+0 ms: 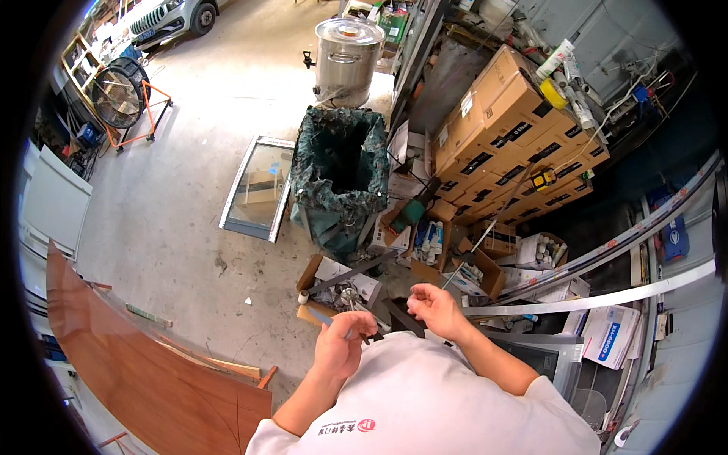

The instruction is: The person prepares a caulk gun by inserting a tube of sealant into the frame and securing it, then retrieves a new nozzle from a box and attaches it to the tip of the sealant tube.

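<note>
My left hand is in front of my chest, fingers curled around a thin grey-blue strip that sticks out past the thumb. What kind of thing the strip is, I cannot tell. To its right, my right hand is raised with thumb and fingertips drawn together; anything between them is too small to make out. The hands are apart. Just beyond them lies an open cardboard box with metal pieces and dark flat strips in and across it.
Farther off stand a ragged dark green bin, a lidded steel pot and a framed glass pane. Stacked cartons rise at right above boxes of tubes. A brown panel lies left; a fan stands behind.
</note>
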Demonstrator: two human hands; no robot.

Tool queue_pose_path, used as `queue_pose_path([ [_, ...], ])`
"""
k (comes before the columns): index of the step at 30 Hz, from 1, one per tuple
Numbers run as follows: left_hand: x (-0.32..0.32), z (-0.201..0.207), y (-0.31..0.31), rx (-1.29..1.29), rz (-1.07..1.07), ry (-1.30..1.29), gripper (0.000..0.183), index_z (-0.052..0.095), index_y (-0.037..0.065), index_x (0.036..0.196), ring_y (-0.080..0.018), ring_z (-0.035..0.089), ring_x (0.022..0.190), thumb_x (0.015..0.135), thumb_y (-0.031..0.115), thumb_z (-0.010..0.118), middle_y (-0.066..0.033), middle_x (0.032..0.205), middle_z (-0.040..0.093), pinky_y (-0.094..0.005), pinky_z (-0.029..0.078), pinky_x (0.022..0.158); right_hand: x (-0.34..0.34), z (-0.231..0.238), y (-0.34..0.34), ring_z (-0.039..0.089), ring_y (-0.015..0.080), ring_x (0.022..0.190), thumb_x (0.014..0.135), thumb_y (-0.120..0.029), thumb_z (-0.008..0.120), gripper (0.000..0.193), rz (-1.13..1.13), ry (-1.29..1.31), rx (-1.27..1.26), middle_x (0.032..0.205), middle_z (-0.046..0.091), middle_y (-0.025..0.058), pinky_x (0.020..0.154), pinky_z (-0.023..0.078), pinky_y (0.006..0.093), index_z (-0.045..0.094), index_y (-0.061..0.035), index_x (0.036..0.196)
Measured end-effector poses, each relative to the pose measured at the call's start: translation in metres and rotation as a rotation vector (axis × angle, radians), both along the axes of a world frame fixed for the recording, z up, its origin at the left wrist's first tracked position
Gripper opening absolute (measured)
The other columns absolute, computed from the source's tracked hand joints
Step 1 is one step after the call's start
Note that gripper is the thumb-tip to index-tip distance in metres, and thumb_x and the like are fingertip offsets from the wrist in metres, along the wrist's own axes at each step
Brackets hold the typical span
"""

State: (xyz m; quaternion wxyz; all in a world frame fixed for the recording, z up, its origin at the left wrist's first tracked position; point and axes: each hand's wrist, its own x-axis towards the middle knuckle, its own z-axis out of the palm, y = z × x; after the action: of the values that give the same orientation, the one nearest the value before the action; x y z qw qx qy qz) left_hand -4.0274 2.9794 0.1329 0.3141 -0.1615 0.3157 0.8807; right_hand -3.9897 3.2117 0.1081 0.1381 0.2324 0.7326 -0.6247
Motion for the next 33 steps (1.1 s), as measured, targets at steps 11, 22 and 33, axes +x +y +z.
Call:
queue_pose_path([
  [11,-0.08,0.001,0.081,-0.204,0.315,0.025,0.023,0.06,-0.002,0.075,-0.0222,0.056,0.077,0.092,0.012,0.052,-0.0111,0.075,0.061,-0.0349,0.045,0.077,-0.126,0.002,0.066,0.063,0.024,0.084,0.089,-0.021,0.066,0.039,0.693,0.099,0.065,0.092,0.065,0.0144,0.076,0.05,0.0345,0.057,0.0042,0.118],
  [22,-0.122,-0.002,0.173,-0.43,0.481,-0.212,0.045,0.056,0.005,0.066,-0.0261,0.05,0.075,0.095,0.035,0.041,-0.0098,0.068,0.052,-0.041,0.042,0.075,-0.2,-0.053,0.203,0.063,0.0263,0.084,0.089,-0.025,0.065,0.036,0.569,0.012,-0.045,0.091,0.066,0.0158,0.076,0.05,0.0366,0.06,0.003,0.111],
  [33,-0.14,0.017,0.249,-0.487,0.444,-0.146,0.025,0.053,0.002,0.071,-0.0223,0.048,0.075,0.094,0.013,0.05,-0.0088,0.073,0.051,-0.0411,0.044,0.079,-0.224,-0.096,0.278,0.067,0.0286,0.088,0.087,-0.026,0.066,0.035,0.493,-0.112,-0.054,0.094,0.068,0.0187,0.076,0.052,0.0381,0.063,0.0036,0.106],
])
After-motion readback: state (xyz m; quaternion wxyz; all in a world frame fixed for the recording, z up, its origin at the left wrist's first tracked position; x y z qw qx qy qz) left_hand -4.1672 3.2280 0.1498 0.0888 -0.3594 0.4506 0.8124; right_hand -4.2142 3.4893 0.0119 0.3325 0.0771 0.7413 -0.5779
